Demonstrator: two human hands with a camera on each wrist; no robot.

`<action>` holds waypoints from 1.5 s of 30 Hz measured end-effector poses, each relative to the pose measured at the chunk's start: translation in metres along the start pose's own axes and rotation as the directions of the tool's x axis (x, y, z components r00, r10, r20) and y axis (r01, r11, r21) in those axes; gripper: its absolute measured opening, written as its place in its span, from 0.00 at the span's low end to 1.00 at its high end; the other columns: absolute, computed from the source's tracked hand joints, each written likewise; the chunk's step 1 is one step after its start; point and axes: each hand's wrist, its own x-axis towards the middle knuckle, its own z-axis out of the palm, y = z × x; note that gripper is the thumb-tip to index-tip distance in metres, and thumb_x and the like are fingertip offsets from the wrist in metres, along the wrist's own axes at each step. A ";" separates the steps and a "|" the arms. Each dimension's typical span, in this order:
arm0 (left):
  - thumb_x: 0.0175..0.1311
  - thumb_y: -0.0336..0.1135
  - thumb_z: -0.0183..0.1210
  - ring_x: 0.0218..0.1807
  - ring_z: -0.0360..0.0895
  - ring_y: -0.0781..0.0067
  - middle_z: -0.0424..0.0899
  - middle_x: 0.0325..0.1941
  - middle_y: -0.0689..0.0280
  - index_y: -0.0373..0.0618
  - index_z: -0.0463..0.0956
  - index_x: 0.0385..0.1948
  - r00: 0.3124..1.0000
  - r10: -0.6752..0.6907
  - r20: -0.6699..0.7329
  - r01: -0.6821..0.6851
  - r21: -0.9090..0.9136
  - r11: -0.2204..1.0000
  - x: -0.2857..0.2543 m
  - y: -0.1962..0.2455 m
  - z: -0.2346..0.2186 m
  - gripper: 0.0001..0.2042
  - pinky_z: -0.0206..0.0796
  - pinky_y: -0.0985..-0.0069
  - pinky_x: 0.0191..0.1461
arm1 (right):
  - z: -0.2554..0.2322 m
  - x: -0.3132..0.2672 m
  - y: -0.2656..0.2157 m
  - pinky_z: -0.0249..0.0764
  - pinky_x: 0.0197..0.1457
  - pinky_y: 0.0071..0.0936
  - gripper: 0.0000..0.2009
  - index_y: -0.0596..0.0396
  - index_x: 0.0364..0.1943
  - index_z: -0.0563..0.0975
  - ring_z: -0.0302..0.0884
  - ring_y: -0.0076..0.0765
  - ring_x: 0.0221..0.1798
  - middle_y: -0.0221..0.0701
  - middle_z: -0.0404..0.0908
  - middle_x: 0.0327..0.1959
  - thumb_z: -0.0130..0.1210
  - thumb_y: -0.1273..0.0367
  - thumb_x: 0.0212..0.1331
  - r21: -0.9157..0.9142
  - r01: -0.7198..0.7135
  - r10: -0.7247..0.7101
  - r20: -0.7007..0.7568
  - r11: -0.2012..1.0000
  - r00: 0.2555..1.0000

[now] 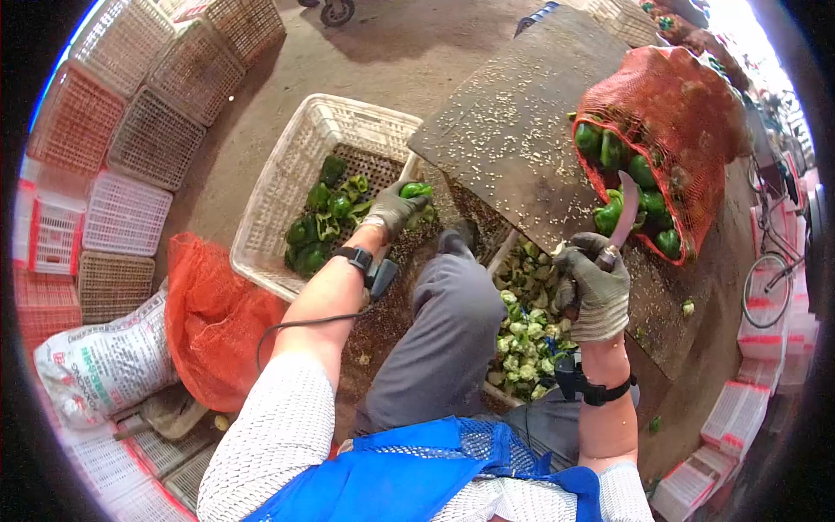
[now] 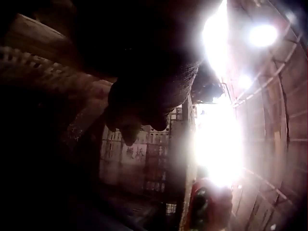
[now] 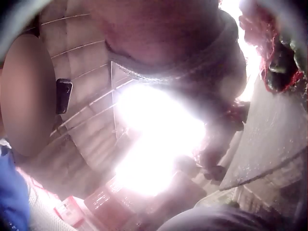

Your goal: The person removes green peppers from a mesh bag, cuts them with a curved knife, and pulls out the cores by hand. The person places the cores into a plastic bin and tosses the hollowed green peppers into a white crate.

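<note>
My gloved left hand [image 1: 396,211] holds a green bell pepper [image 1: 417,190] over the right side of a white plastic crate [image 1: 261,217]. Whole and cut green peppers [image 1: 306,230] lie inside that crate. In the left wrist view the same hand shows only as a dark shape. My gloved right hand [image 1: 600,287] grips a knife [image 1: 627,207] by its handle, the curved blade pointing up and away, overlapping peppers at the mouth of a red mesh sack [image 1: 665,96]. Glare hides much of the right hand in the right wrist view.
A seed-strewn board [image 1: 504,130] slopes beside the sack. Below the right hand, a container holds pale pepper cores [image 1: 526,339]. Stacked crates [image 1: 130,130], an orange mesh bag [image 1: 213,322] and a white printed sack [image 1: 109,361] stand at left. A bicycle [image 1: 770,287] is at far right.
</note>
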 end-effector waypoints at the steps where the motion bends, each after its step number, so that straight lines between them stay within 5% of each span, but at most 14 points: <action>1: 0.59 0.40 0.69 0.43 0.79 0.79 0.85 0.47 0.65 0.43 0.75 0.57 0.997 -0.062 -0.037 0.063 0.045 0.997 -0.023 0.026 0.002 0.25 0.73 0.79 0.49 | -0.007 -0.002 0.005 0.66 0.16 0.20 0.09 0.60 0.43 0.76 0.72 0.22 0.14 0.36 0.84 0.29 0.57 0.77 0.58 0.033 0.009 -0.009 0.012 0.999 1.000; 5: 0.61 0.45 0.67 0.46 0.77 0.82 0.84 0.47 0.68 0.46 0.76 0.56 0.998 -0.063 0.025 0.059 0.134 0.989 -0.043 -0.013 0.011 0.24 0.69 0.81 0.51 | -0.002 -0.010 0.010 0.67 0.18 0.19 0.09 0.60 0.42 0.77 0.72 0.22 0.15 0.34 0.84 0.29 0.58 0.76 0.58 0.032 -0.091 0.089 0.046 0.995 0.995; 12: 0.67 0.52 0.57 0.50 0.81 0.67 0.81 0.52 0.60 0.46 0.72 0.56 0.976 0.218 0.006 -0.136 -0.766 0.629 -0.108 0.046 -0.020 0.23 0.79 0.70 0.50 | -0.026 0.001 0.010 0.65 0.16 0.17 0.14 0.60 0.48 0.76 0.71 0.20 0.15 0.33 0.83 0.28 0.59 0.75 0.57 0.027 -0.028 0.028 -0.002 0.999 1.000; 16: 0.70 0.54 0.53 0.50 0.79 0.69 0.81 0.51 0.62 0.44 0.70 0.58 0.893 0.375 0.249 -0.149 -0.622 0.769 -0.120 0.130 0.048 0.25 0.74 0.66 0.55 | -0.043 0.007 0.021 0.67 0.18 0.17 0.21 0.62 0.55 0.73 0.71 0.20 0.15 0.36 0.85 0.33 0.62 0.67 0.61 -0.047 -0.004 0.007 0.074 0.999 0.997; 21: 0.73 0.48 0.51 0.55 0.75 0.74 0.80 0.53 0.65 0.40 0.71 0.57 0.765 0.350 0.541 -0.206 -0.310 0.928 -0.120 0.187 0.178 0.22 0.66 0.74 0.62 | -0.084 0.007 0.016 0.75 0.48 0.20 0.25 0.58 0.61 0.73 0.77 0.20 0.45 0.28 0.83 0.47 0.65 0.66 0.60 0.255 0.136 -0.203 0.258 0.957 0.945; 24: 0.74 0.43 0.51 0.57 0.74 0.70 0.79 0.54 0.60 0.38 0.73 0.55 0.720 0.373 0.586 -0.302 -0.218 0.928 -0.123 0.200 0.249 0.18 0.64 0.73 0.63 | -0.134 0.013 0.010 0.73 0.48 0.20 0.23 0.56 0.55 0.76 0.75 0.19 0.43 0.26 0.82 0.44 0.68 0.64 0.57 0.061 0.255 -0.262 0.160 0.965 0.952; 29: 0.65 0.42 0.58 0.59 0.72 0.48 0.77 0.52 0.46 0.36 0.76 0.50 0.498 0.766 0.406 -0.866 0.271 0.420 -0.104 0.179 0.304 0.19 0.61 0.59 0.65 | -0.186 0.036 0.028 0.76 0.46 0.23 0.17 0.59 0.50 0.78 0.78 0.20 0.41 0.28 0.84 0.42 0.65 0.67 0.58 0.231 -0.010 -0.009 0.079 0.973 0.997; 30: 0.59 0.45 0.64 0.48 0.78 0.50 0.80 0.45 0.51 0.39 0.78 0.44 0.302 0.844 0.443 -0.939 0.294 0.181 -0.101 0.189 0.299 0.19 0.69 0.59 0.53 | -0.187 0.035 0.021 0.76 0.45 0.23 0.16 0.59 0.49 0.79 0.78 0.20 0.40 0.28 0.84 0.42 0.65 0.68 0.59 0.296 -0.109 0.084 0.095 0.949 0.992; 32: 0.51 0.52 0.68 0.35 0.80 0.54 0.81 0.38 0.59 0.43 0.79 0.36 0.267 0.748 0.608 -0.958 0.249 0.140 -0.120 0.202 0.298 0.21 0.72 0.61 0.38 | -0.195 0.042 0.023 0.76 0.50 0.22 0.16 0.60 0.49 0.79 0.79 0.21 0.44 0.28 0.84 0.44 0.63 0.67 0.60 0.212 -0.112 0.058 0.247 0.971 0.967; 33: 0.44 0.57 0.70 0.26 0.78 0.58 0.79 0.32 0.64 0.47 0.78 0.30 0.128 0.708 0.694 -0.979 0.202 -0.022 -0.118 0.205 0.310 0.23 0.69 0.64 0.28 | -0.197 0.042 0.021 0.75 0.50 0.23 0.15 0.59 0.49 0.80 0.78 0.20 0.44 0.27 0.84 0.44 0.63 0.67 0.60 0.297 -0.092 0.013 0.257 0.951 0.966; 36: 0.38 0.53 0.73 0.37 0.77 0.54 0.79 0.40 0.62 0.50 0.78 0.44 0.426 0.399 0.812 -0.868 0.491 -0.073 -0.130 0.193 0.331 0.29 0.69 0.59 0.40 | -0.212 0.051 0.014 0.76 0.42 0.27 0.13 0.57 0.45 0.81 0.80 0.24 0.38 0.31 0.85 0.38 0.60 0.64 0.62 0.012 -0.004 0.003 0.105 1.000 0.994; 38: 0.40 0.52 0.72 0.36 0.77 0.53 0.80 0.40 0.62 0.51 0.77 0.45 0.407 0.398 0.822 -0.879 0.471 -0.076 -0.123 0.182 0.341 0.28 0.70 0.59 0.39 | -0.226 0.057 0.024 0.76 0.38 0.30 0.12 0.57 0.43 0.81 0.81 0.27 0.35 0.35 0.85 0.35 0.59 0.64 0.62 -0.229 -0.056 0.065 0.034 0.972 0.997; 43: 0.52 0.41 0.69 0.32 0.79 0.51 0.82 0.32 0.57 0.44 0.78 0.45 0.270 0.569 0.777 -0.958 0.275 0.079 -0.107 0.158 0.354 0.20 0.71 0.62 0.35 | -0.225 0.080 0.080 0.75 0.30 0.34 0.18 0.64 0.31 0.82 0.79 0.32 0.27 0.41 0.83 0.23 0.61 0.58 0.53 -0.137 -0.159 0.142 -0.122 0.978 0.982; 45: 0.55 0.31 0.68 0.35 0.81 0.56 0.84 0.35 0.56 0.41 0.79 0.43 0.448 0.601 0.662 -0.884 0.230 0.406 -0.094 0.125 0.349 0.14 0.73 0.67 0.38 | -0.223 0.073 0.058 0.75 0.31 0.32 0.14 0.63 0.33 0.82 0.79 0.28 0.28 0.37 0.83 0.26 0.60 0.62 0.55 -0.102 -0.213 0.198 -0.142 0.972 0.970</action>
